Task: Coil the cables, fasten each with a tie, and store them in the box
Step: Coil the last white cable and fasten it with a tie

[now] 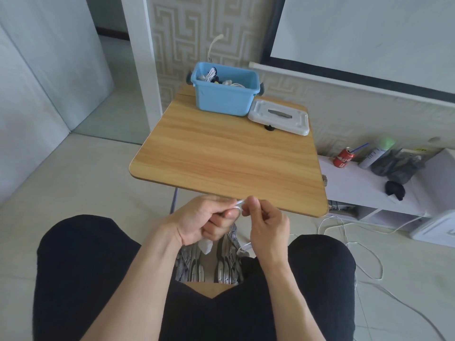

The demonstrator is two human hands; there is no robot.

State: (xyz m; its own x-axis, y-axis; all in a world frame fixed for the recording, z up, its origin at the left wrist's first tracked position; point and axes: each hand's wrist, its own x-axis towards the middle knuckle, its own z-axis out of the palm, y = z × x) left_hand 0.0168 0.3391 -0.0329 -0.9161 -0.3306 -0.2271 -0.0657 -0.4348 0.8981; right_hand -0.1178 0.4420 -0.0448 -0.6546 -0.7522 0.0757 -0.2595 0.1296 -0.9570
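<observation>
From the head camera, looking down over the person's lap, both hands were raised just short of the near edge of the counter (229, 153). The left hand (204, 219) was curled, its fingers folded round a white cable (238, 205), with a white plug end poking out below the palm. The right hand (264, 222) pinched the same cable between thumb and forefinger, right beside the left, and a small loop of it showed between the two hands. More white cable dropped from the hands toward the lap, though I could not follow where it ran. Whether a tie was already in either hand could not be made out. At the far side of the counter stood the blue box (225, 99), open, with a few white and dark cables already lying inside; its white lid (279, 118) lay flat just beside it to the right. Off to the right, loose white cords (364, 254) trailed across the floor tiles. To my eye the coiling step was in hand, an early turn being formed. The next move would call for laying further even loops into the left hand while the right fed the slack, keeping the loops from springing open, then finding a tie to fasten the bundle.
</observation>
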